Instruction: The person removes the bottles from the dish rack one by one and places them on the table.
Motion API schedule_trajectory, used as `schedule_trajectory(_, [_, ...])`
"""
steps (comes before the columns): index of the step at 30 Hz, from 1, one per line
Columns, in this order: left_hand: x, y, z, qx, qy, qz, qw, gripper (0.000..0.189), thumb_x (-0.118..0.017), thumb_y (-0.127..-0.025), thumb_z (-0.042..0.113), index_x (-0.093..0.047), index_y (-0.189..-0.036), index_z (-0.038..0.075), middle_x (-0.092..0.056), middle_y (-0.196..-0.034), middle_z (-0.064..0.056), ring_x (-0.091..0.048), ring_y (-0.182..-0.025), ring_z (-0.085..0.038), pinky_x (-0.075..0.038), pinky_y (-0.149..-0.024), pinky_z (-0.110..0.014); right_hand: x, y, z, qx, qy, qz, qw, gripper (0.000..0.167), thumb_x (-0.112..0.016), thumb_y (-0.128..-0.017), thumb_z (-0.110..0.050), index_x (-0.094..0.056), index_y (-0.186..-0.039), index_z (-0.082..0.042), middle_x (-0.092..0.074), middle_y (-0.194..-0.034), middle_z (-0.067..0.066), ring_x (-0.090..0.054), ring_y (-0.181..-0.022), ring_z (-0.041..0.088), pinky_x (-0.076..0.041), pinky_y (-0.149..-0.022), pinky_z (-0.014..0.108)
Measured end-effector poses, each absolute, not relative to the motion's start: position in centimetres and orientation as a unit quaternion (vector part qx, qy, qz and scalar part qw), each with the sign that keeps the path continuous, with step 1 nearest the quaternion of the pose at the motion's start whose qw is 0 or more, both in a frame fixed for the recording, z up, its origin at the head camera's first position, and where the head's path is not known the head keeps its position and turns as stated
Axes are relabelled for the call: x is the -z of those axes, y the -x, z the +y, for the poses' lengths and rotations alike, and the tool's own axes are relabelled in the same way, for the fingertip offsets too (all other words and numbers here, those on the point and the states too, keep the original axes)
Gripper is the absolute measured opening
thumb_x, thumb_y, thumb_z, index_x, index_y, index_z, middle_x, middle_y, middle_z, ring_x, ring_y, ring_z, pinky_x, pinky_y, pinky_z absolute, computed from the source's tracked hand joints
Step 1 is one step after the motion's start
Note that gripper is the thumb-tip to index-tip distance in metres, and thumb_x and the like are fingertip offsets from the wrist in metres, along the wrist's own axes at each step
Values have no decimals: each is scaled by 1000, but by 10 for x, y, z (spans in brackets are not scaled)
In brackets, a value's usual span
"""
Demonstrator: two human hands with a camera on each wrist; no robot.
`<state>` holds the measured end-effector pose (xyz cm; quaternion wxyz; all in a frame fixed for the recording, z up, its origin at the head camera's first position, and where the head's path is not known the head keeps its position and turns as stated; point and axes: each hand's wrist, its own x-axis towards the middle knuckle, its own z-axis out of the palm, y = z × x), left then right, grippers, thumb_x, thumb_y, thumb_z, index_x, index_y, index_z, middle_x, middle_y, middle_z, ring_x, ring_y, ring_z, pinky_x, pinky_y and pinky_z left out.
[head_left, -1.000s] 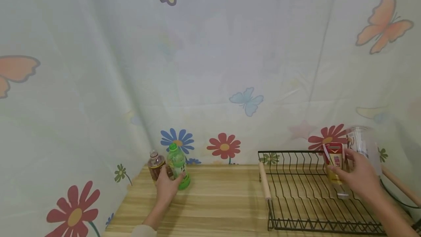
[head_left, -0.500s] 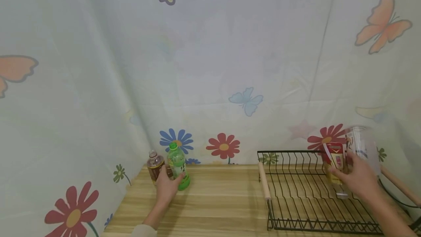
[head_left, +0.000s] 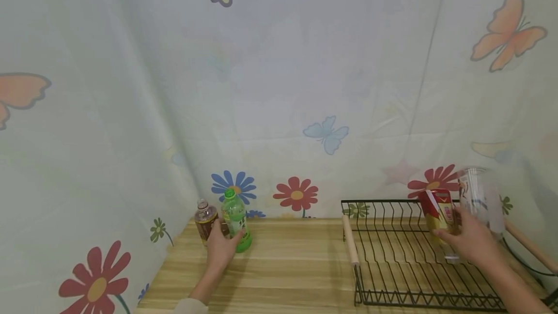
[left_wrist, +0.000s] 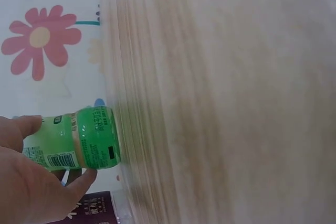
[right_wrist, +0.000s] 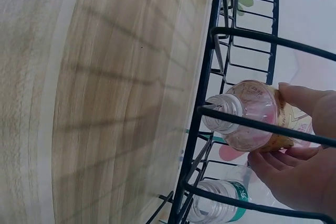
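In the head view my left hand grips an upright green drink bottle on the table, thumb on one side and fingers on the other. A dark drink bottle stands close on its left. My right hand holds an uncapped clear plastic bottle with a red and gold label, upside down over the black wire rack. The right wrist view shows this bottle's neck down among the rack wires. Beside it, a second clear bottle also stands neck down.
The rack has pale wooden handles at its ends, and its wires rise around the right hand. A flower-printed curtain hangs right behind the wood-grain table.
The red and gold bottle has turned in my right hand, so more of its red side now faces left; it has tilted slightly too. The left hand and green bottle have stayed put.
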<state>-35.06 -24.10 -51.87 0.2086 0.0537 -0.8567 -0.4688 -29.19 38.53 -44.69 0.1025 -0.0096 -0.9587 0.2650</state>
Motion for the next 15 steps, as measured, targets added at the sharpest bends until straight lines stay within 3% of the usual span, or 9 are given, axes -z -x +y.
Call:
schedule_trajectory(6, [519,350,-240,472,-51,-856,206,58,-83,-93,22,-51,-136,0,-64,-127,-24,-63,-121,-42,-54,-101,-58,452,292,388,-260,26,-962,85,121,-74,-95,-57,-5,-157,21,-34,-140,55,-40,-121,74,-43,-92,82])
schedule_trajectory(13, [518,351,-241,465,-58,-859,203,59,-83,-92,22,-50,-136,0,-63,-127,-24,-62,-121,-42,-53,-102,-58,455,294,388,-268,32,-960,75,111,-76,-94,-54,-21,-150,25,-41,-133,54,-47,-114,71,-47,-89,78])
schedule_trajectory(15, [518,351,-240,467,-58,-859,202,59,-83,-92,22,-49,-137,0,-63,-129,-25,-62,-122,-42,-52,-103,-59,456,294,388,-267,34,-961,67,115,-75,-94,-58,-20,-150,26,-39,-134,55,-45,-116,72,-47,-90,78])
